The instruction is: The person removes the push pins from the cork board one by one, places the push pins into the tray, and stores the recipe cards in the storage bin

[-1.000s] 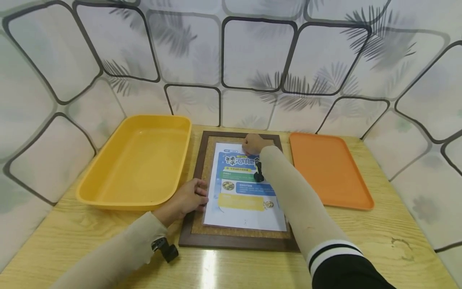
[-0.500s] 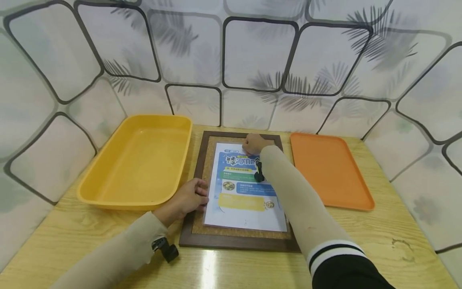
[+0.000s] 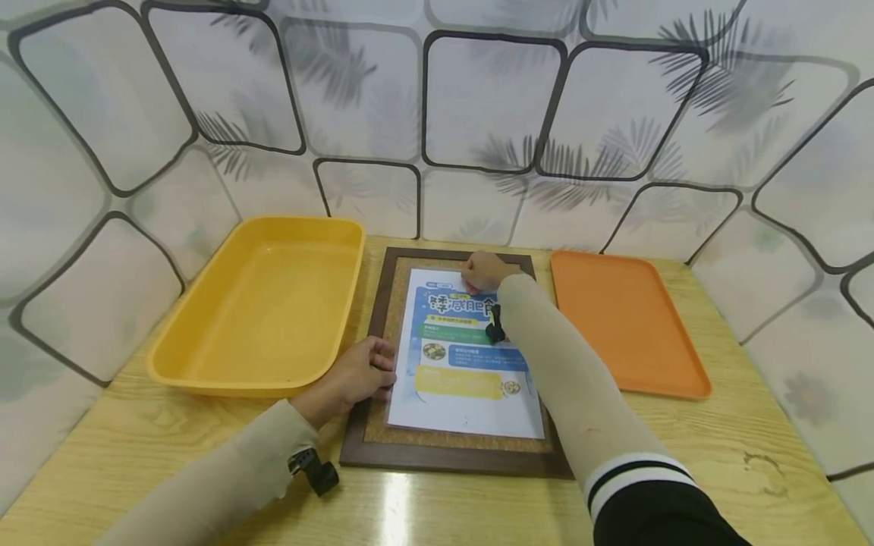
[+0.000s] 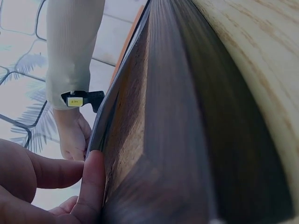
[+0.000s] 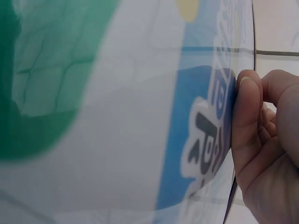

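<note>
A glossy printed poster (image 3: 437, 415) in blue, green and yellow lies over a cork board (image 3: 423, 437) with a dark brown wooden frame (image 3: 451, 457). In the head view, my left hand (image 3: 358, 371) is at the poster's left edge, beside the yellow tray. Thumb and finger pinch that edge in the left wrist view, where the sheet stands a little off the cork. My right hand (image 3: 486, 271) reaches over the poster to its top edge. Its thumb (image 5: 247, 102) lies on the printed face, pinching the edge. The right forearm covers part of the print.
A deep yellow tray (image 3: 256, 383) stands to the left of the board. On the right lies a flat orange tray (image 3: 628, 318). All rest on a wooden table (image 3: 492, 508), with a patterned wall (image 3: 485, 98) behind. Each wrist carries a small black camera (image 3: 321, 478).
My right hand has shifted very slightly to the right at the poster's top edge. The left hand keeps its place at the left edge, and the trays and board have not moved.
</note>
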{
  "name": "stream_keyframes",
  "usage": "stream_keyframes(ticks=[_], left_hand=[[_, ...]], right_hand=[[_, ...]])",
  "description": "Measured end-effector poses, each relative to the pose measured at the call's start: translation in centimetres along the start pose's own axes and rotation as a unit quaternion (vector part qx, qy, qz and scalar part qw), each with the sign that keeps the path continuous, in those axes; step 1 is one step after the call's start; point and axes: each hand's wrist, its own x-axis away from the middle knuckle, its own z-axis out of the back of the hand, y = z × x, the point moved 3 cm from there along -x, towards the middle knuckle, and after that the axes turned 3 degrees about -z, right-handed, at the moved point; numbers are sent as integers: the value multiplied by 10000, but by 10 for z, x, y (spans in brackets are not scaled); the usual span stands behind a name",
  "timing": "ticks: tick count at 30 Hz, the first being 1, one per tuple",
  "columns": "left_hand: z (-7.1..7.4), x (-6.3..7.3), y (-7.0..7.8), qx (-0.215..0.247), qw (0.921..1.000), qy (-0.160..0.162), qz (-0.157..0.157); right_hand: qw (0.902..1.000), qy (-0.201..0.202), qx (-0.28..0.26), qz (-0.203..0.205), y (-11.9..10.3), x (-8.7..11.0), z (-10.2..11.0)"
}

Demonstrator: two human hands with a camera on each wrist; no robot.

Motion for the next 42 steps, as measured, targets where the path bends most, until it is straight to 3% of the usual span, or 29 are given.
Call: stream_keyframes(ticks=[7,11,17,25,34,42], left_hand=[[0,0,0,-66,9999,63,69],[-1,-2,-1,-91,9998,94,120],[-3,-5,-1,-14,9999,99,119],[-2,-3,-2,-72,9998,138,126],[-1,-4,-4,-48,9998,131,128],[-2,-4,-2,-139,9997,102,151]], right_hand=[[10000,-59,10,42,-2,2,0],[9996,98,222,161,-3,5,1],[9994,199,284,2,2,2,2],[9998,127,118,-132,0,1,0],[9997,21,10,228,-2,7,2],[9992,85,-333,225,-3,13,2]])
